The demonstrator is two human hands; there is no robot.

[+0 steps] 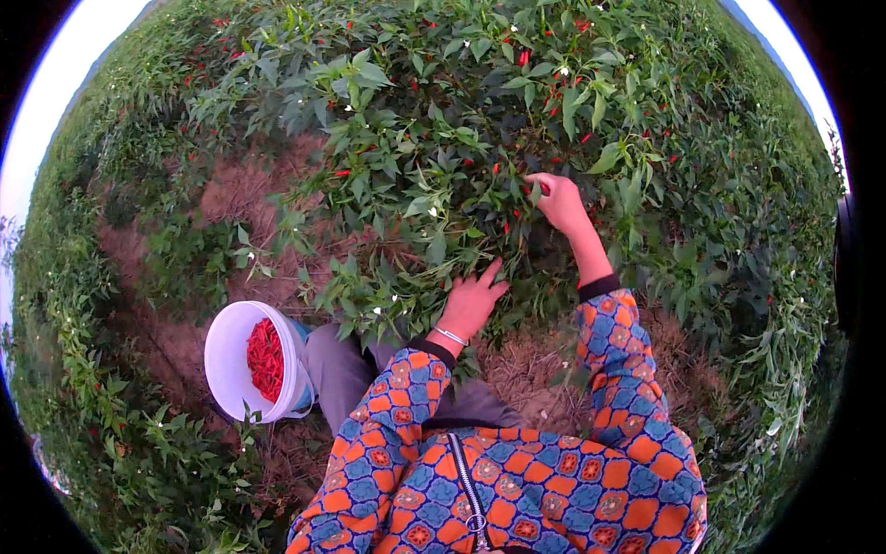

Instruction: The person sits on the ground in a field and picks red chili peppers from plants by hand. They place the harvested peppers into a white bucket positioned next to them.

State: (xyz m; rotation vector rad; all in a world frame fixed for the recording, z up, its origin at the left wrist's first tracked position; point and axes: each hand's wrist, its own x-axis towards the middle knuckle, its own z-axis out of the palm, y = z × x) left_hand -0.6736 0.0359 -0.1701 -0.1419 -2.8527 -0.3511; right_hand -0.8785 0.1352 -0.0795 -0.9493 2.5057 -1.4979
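Green leafy plants (65,388) along the far left, dense and bending with the rim of the view. Next, bare reddish-brown soil (258,189), strewn with dry stalks between the rows. On that ground, just beside the person's leg, a white bucket (220,355), mouth open to view, with a patch of blue on the outer side. Inside, a heap of picked chilies (266,360), bright red, lying toward the right of the opening.

Close against the bucket, grey trousers (343,374), knees bent, partly under foliage. Then the left sleeve (392,406), patterned in orange and blue with a dark cuff, and past it a silvery bracelet (451,336) around the wrist. Left hand (472,305) low among the leaves, palm down, fingers spread apart and gripping nothing visible; firm contact with any stem impossible to tell.

Farther up and slightly right, hanging chilies (496,169), small and red, among green leaves and stems. Just right of these, the right hand (559,203), thumb and fingers drawn together around a red chili (544,189); exact number held too small to tell. Below, the right sleeve (614,351), same pattern. At the far right, more dense foliage (784,369), dotted with white flecks.
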